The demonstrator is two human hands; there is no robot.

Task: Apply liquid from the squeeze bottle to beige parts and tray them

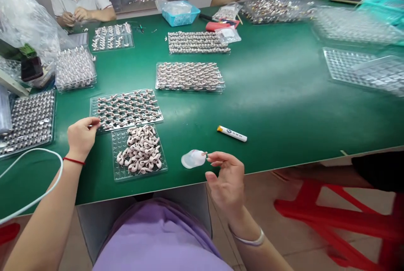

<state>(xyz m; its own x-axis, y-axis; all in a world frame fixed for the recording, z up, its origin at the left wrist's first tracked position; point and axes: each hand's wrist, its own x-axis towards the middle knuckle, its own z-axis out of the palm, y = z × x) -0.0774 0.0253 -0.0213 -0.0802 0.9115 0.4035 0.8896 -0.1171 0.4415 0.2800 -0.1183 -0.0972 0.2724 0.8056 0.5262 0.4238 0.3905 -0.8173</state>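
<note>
Left hand (82,136) pinched at tray (93,107) edge, right hand (225,178) palm-up, pinching pink part (204,153)

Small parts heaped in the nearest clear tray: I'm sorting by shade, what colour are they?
The small curved parts are pale pink; head view.

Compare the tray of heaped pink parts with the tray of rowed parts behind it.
The heaped tray holds its pink parts in a loose pile; the rowed tray holds them in neat lines. The heaped tray lies nearer the person; the rowed tray is wider. The left hand touches the rowed tray, not the heaped tray. Both are clear plastic.
</note>
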